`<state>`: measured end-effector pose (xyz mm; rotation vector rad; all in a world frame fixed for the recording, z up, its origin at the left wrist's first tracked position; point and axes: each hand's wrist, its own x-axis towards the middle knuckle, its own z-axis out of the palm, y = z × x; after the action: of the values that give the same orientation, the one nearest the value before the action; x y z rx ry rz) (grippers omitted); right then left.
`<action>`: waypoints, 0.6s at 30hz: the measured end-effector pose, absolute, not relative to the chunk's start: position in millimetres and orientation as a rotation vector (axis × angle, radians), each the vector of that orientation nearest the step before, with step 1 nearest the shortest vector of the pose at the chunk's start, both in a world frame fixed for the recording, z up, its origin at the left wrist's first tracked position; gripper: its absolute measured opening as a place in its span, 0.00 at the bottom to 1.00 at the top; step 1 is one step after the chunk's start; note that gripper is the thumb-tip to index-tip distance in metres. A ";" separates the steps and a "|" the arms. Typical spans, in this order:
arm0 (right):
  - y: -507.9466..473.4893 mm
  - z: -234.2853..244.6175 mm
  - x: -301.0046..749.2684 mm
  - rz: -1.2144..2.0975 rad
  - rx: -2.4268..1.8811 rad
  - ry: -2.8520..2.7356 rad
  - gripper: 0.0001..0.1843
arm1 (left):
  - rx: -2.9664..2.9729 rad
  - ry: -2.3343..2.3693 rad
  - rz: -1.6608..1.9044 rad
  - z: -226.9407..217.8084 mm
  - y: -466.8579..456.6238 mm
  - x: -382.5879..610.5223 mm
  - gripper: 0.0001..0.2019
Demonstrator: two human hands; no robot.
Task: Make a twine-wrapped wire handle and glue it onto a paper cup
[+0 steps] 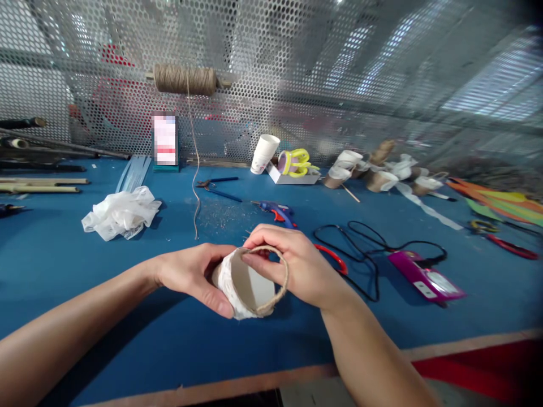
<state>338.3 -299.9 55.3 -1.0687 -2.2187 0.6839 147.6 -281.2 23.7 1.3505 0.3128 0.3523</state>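
A paper cup (237, 294) wrapped in white material lies tilted above the blue table, its mouth facing right and toward me. My left hand (199, 277) is closed around its outer side, thumb along the wall. A loop of twine (283, 282) runs along the cup's rim and stands away from it on the right. My right hand (292, 260) pinches this twine at the upper rim, with fingertips partly inside the mouth. Just beyond the hands lies a blue glue gun (275, 212). Fingers behind the cup are hidden.
Crumpled white plastic (123, 213) lies left, below a twine spool (184, 79) with a hanging strand. Pliers (218, 188) rest farther back. A purple power strip (426, 277) and black cord occupy the right. Stacked white cups (265, 152) stand near the perforated metal screen (254, 73).
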 end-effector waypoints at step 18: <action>-294.8 50.0 339.6 0.789 -1.114 -1.937 0.19 | 1.640 0.540 0.549 17.0 -277.3 148.1 0.32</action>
<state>339.6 -294.8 50.0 -1.1137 -1.9371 0.7888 148.1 -277.3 17.0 1.6396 0.5404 0.5487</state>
